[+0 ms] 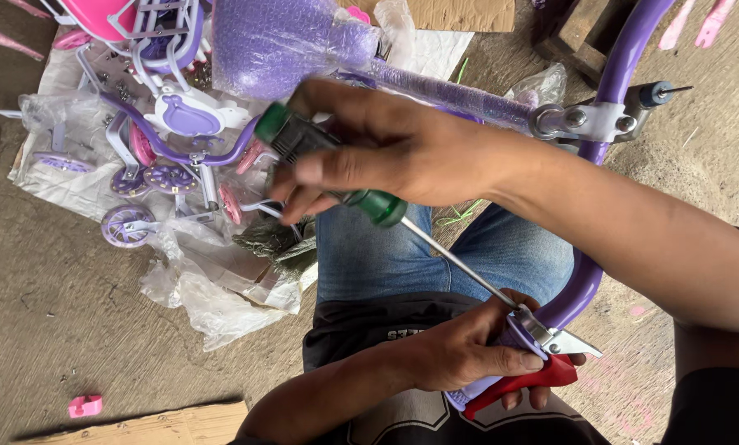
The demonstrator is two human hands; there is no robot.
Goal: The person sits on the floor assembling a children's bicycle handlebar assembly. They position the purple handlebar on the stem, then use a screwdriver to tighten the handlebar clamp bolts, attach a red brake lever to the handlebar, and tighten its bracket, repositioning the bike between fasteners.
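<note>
Screwdriver (361,177), green-handled with a long steel shaft, is lying across the person's lap, its tip meeting a small metal bracket (551,334) at the lower end of a purple bicycle frame tube (588,272). The right hand (386,148) is wrapping its grip fully round the ribbed handle, fingers closed tight on it; that rubbery ribbing looks like the sure place to hold, while the bare shaft looks slick and thin. The left hand (476,354) is closing its grip on a red plastic piece (526,383) and the lilac part beside it, pinning them at the tube end. The plastic looks light and a bit bendy, the tube stiff. Further out, purple training wheels (122,224) and clear plastic wrapping (213,288) are sitting on the concrete floor (64,321).
</note>
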